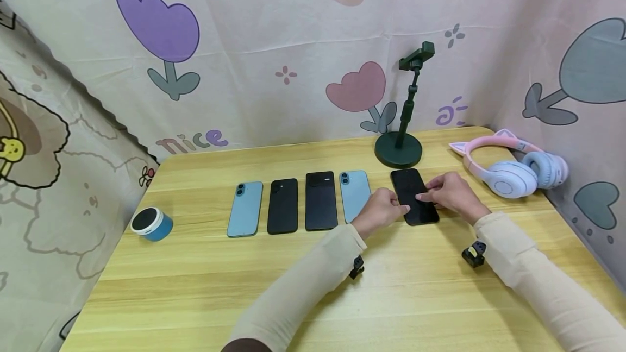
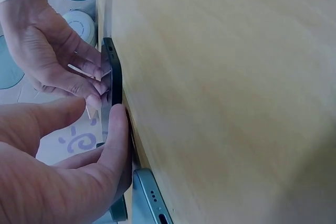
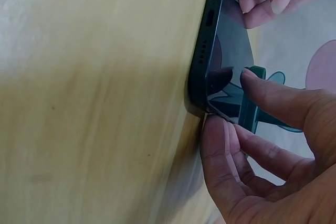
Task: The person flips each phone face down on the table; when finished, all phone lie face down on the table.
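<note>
A black smartphone (image 1: 413,198) lies screen up at the right end of a row of phones. My left hand (image 1: 382,211) is at its left long edge; in the left wrist view the index fingertip (image 2: 119,113) touches the side, the thumb apart above the screen. My right hand (image 1: 452,195) is at the opposite edge. The right wrist view shows its fingers (image 3: 218,135) against the phone's near corner (image 3: 198,90), with the thumb (image 3: 262,90) over the glass, seemingly a little off it. Screen reflections make the exact contact hard to judge.
Left of this phone lie two light blue phones (image 1: 245,209) and two dark phones (image 1: 282,206). A green phone stand (image 1: 398,149) rises behind. Pink and white cat-ear headphones (image 1: 511,178) sit at the right edge, a small blue-and-white round device (image 1: 158,227) at the left.
</note>
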Demonstrator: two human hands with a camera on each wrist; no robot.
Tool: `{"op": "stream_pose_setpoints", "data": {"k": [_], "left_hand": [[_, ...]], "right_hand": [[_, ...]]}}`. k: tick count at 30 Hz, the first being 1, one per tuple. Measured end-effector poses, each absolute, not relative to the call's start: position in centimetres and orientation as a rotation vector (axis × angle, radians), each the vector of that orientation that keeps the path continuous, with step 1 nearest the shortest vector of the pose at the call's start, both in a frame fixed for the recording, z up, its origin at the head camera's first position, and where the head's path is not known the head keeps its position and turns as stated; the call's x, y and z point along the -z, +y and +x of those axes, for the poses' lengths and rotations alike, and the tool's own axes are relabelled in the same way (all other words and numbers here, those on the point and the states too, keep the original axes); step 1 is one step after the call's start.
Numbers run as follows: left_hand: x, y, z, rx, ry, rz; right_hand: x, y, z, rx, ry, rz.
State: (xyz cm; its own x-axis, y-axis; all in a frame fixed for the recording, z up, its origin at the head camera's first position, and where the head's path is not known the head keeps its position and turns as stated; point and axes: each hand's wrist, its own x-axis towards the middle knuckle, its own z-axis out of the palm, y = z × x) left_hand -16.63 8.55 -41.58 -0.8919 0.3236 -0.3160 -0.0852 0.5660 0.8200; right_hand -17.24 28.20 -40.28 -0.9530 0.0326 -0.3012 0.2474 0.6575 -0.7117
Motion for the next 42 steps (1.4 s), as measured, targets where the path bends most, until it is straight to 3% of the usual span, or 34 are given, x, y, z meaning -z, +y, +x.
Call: {"op": "stream_pose_setpoints", "data": {"k": [25,42], "left_hand": [[41.4,9.5,-15.6,-1.471,2.311,-0.027],[41.3,9.6,-15.4,-1.504,2.288,-0.041]], "right_hand": [[40.4,27.8,-17.4,1.206,2.587,0.271],[40.2,27.9,-17.3,1.276,2.522,0.24]]}}
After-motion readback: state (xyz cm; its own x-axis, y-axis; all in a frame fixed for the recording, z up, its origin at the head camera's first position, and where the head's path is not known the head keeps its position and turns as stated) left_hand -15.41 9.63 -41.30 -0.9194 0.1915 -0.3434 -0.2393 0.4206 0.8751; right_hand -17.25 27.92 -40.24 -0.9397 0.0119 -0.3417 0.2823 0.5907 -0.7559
